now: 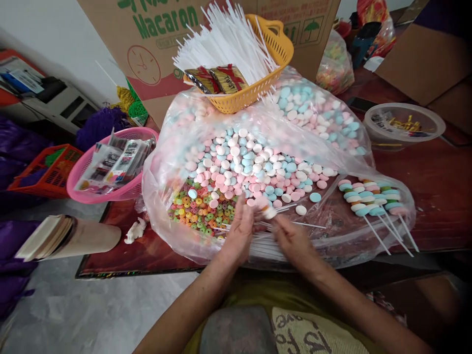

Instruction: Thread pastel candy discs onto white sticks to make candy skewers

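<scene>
Over the front of the clear plastic bag, my left hand (241, 227) and my right hand (292, 242) meet at a short candy skewer (268, 211). Pink, white and orange pieces show on it. My left fingers are closed at its pink end, while my right fingers pinch by its white end; the grip itself is partly hidden and slightly blurred. Behind them spreads a heap of pink, white and blue button-shaped candies (254, 162). Ring-shaped gummies (199, 209) in several colours lie left of my left hand. White sticks (265, 248) lie below and between my hands.
Several loaded candy skewers (374, 199) rest at the right. A yellow basket (250, 93) of white sticks stands behind the heap. Packaging fills the pink basket (106, 196) at left, near a paper cup-like tube (88, 238). A clear tub (405, 123) sits back right.
</scene>
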Action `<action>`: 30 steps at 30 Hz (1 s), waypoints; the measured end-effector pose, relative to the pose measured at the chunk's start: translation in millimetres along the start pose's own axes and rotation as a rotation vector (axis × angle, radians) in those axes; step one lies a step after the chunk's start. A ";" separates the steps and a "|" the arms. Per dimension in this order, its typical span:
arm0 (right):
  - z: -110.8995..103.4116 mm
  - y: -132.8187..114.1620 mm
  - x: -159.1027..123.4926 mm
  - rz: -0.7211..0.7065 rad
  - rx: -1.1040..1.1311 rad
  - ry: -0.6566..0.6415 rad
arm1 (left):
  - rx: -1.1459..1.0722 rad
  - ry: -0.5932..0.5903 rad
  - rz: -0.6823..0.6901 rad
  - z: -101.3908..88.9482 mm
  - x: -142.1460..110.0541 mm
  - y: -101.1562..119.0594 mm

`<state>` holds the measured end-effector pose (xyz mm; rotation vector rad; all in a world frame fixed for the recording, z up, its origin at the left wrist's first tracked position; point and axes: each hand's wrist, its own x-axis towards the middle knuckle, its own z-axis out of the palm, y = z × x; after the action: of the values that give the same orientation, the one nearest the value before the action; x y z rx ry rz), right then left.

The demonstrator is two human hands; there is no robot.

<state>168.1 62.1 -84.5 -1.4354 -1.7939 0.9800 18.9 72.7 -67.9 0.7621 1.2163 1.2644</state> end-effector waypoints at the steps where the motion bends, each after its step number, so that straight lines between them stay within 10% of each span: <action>1: -9.0 4.5 1.1 0.022 -0.033 0.005 | 0.160 0.001 0.067 -11.5 2.6 7.9; 3: -20.4 9.2 0.9 0.039 -0.090 -0.063 | 0.549 0.118 0.246 -33.4 9.3 22.7; 7: -12.2 2.0 -4.5 0.023 -0.098 -0.234 | 1.426 -0.052 0.303 -49.6 24.4 28.4; 11: -2.7 -5.3 -10.3 0.016 -0.211 -0.254 | 1.715 -0.080 0.292 -45.1 31.4 21.6; 24: 1.0 -8.0 -17.2 -0.030 -0.356 -0.275 | 1.648 -0.058 0.208 -43.5 31.0 27.8; 30: -5.2 -18.7 -19.0 -0.046 -0.359 -0.257 | 0.384 -0.071 -0.187 -61.0 18.5 36.4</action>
<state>166.9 42.0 -66.3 -1.5223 -2.2725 0.8821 -51.7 86.6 -53.5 0.9355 1.4562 0.8540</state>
